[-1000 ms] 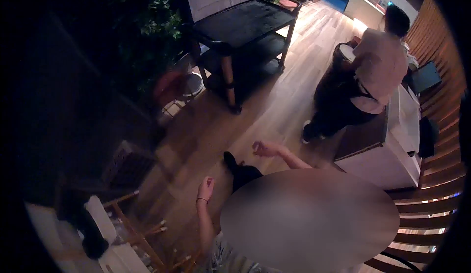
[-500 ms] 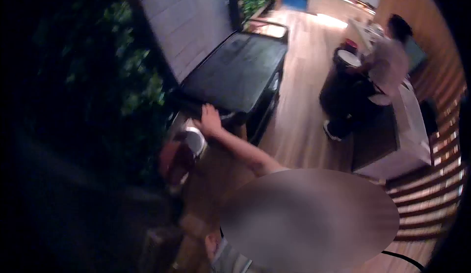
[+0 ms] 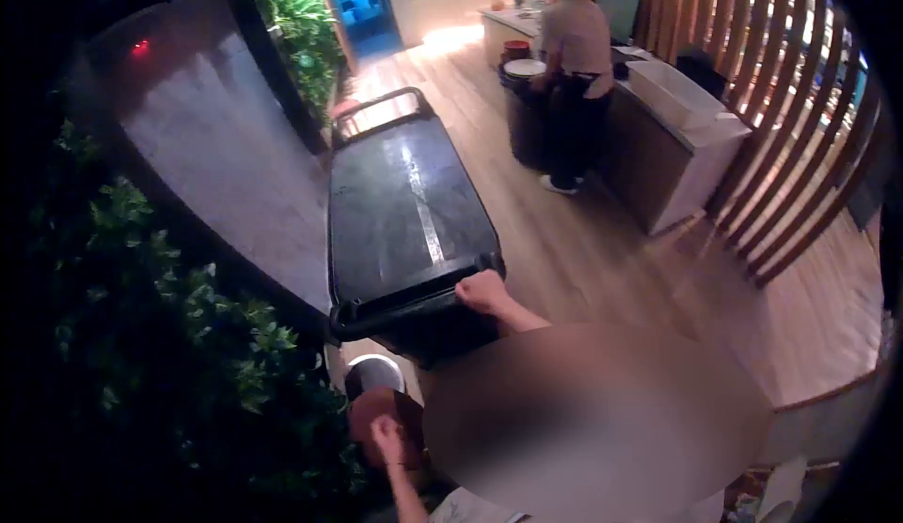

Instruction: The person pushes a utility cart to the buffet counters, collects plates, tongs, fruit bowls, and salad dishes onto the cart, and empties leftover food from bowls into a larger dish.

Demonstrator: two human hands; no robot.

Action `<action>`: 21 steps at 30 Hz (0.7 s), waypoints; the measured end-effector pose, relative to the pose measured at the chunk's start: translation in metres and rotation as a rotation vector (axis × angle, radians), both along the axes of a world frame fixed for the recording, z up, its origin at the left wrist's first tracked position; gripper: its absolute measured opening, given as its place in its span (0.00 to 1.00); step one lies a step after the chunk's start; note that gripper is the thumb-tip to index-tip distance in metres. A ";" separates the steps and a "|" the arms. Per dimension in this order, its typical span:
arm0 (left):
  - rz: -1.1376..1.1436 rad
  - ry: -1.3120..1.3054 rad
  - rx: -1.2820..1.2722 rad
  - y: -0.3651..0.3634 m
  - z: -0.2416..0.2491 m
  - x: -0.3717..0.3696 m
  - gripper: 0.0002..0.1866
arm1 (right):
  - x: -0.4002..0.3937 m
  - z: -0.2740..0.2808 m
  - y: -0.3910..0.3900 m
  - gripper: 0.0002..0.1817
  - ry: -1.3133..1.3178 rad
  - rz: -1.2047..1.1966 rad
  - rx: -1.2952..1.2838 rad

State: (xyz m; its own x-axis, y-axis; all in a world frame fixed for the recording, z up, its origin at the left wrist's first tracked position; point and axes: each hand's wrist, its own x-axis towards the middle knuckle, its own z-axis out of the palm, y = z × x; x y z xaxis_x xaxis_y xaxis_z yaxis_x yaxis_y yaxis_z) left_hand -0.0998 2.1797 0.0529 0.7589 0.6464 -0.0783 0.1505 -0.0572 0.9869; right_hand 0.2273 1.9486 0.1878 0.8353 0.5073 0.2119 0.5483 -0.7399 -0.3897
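My right hand (image 3: pixel 482 292) is closed round the near right corner of the rim of a black cart (image 3: pixel 376 222). A pale streak runs along the cart's flat top, and a loop handle (image 3: pixel 381 109) rises at its far end. Lower down, my left hand (image 3: pixel 385 435) has its fingers drawn together over a reddish-brown round thing (image 3: pixel 367 408); what the fingers hold, if anything, I cannot tell. Just beyond that, a round container with a white rim (image 3: pixel 374 360) and dark inside stands on the floor beside the cart. A grey blurred oval hides the area below my right forearm.
Leafy greenery (image 3: pixel 188 325) and a dark-framed panel (image 3: pixel 216 147) line the left side. Further off, a person (image 3: pixel 576 43) stands by a black bin with a white top (image 3: pixel 524 69). A counter (image 3: pixel 673 161) carries a white tub (image 3: pixel 679 92). Wooden slats (image 3: pixel 752 81) stand at right.
The view has swung left and the cart shows nearer. My right hand went from flat over the cart's edge to curled at its corner. My left hand has come up over the reddish-brown thing.
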 end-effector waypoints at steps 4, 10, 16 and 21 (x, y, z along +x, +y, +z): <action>0.156 0.001 0.012 0.054 0.048 0.011 0.08 | -0.009 0.021 -0.083 0.22 -0.006 -0.192 -0.140; 0.120 0.043 -0.038 0.048 0.055 0.024 0.08 | -0.028 0.025 -0.233 0.23 0.063 -0.458 -0.318; -0.096 0.036 0.160 0.030 0.076 0.050 0.09 | -0.062 0.056 -0.384 0.17 0.272 -0.579 -0.436; -0.229 -0.107 0.328 0.024 0.071 0.095 0.13 | -0.133 0.025 -0.479 0.28 -0.377 -0.899 -0.485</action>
